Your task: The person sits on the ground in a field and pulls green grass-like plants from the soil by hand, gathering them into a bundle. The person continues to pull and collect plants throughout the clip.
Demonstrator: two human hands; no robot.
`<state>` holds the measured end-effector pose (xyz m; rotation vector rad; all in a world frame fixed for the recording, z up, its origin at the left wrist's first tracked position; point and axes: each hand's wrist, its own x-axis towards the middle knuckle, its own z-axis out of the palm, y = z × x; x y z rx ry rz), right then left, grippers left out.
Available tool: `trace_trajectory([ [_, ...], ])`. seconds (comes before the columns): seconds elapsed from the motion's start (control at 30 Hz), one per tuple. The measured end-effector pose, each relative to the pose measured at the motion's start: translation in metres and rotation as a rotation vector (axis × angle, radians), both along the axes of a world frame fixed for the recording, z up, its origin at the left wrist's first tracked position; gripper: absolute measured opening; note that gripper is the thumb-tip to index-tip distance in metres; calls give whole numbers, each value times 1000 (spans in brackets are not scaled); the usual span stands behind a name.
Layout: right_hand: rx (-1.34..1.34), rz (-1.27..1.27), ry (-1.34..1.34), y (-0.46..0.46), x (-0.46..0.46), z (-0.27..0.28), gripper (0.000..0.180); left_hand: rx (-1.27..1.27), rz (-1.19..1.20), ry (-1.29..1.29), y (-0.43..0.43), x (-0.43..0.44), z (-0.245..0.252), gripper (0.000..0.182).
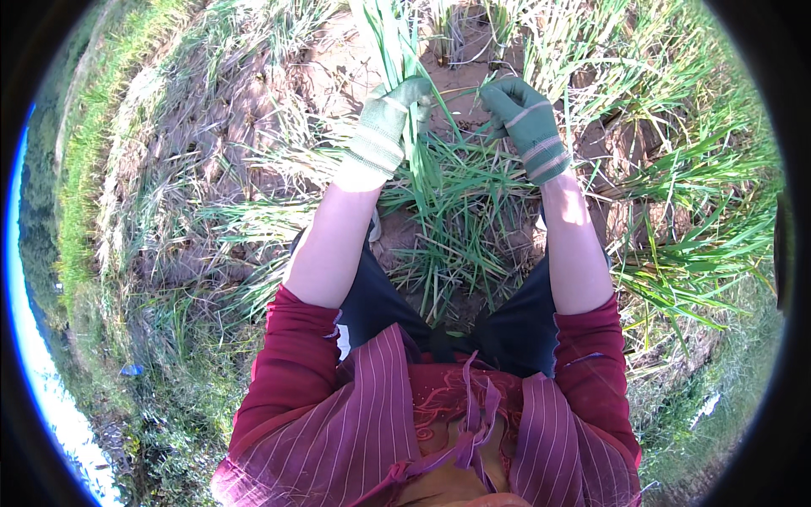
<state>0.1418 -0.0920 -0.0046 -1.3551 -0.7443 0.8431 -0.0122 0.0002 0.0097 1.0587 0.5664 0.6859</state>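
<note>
My left hand (405,104), in a green knit work glove with pale stripes, is closed around a bundle of long green grass-like stalks (388,44). The bundle runs upward past the knuckles, and its lower leaves hang below the fist. To its right, my right hand (513,108), in a matching glove, has its fingers curled; whether a thin stalk lies within them cannot be told. Beneath and between the hands, cut green leaves (469,203) lie loosely on the brown soil.
Stubble clumps (448,32) stand in the soil ahead. Cut stalks (690,190) lie in piles on the right, and drier straw (209,127) covers ground on the left. Taller green plants (79,209) border the far left. My legs are spread over the cut leaves.
</note>
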Motion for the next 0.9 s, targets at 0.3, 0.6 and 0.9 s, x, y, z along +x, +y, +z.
trace_trajectory([
  [0.3,-54,80,-36,0,-12,-3,9,-73,-28,180,-15,11,0,26],
  [0.6,75,108,-17,2,-19,-8,9,-212,-117,-107,-5,11,-18,44],
  [0.9,-65,136,-177,1,-24,-10,16,-262,-200,-82,-6,13,-21,42],
])
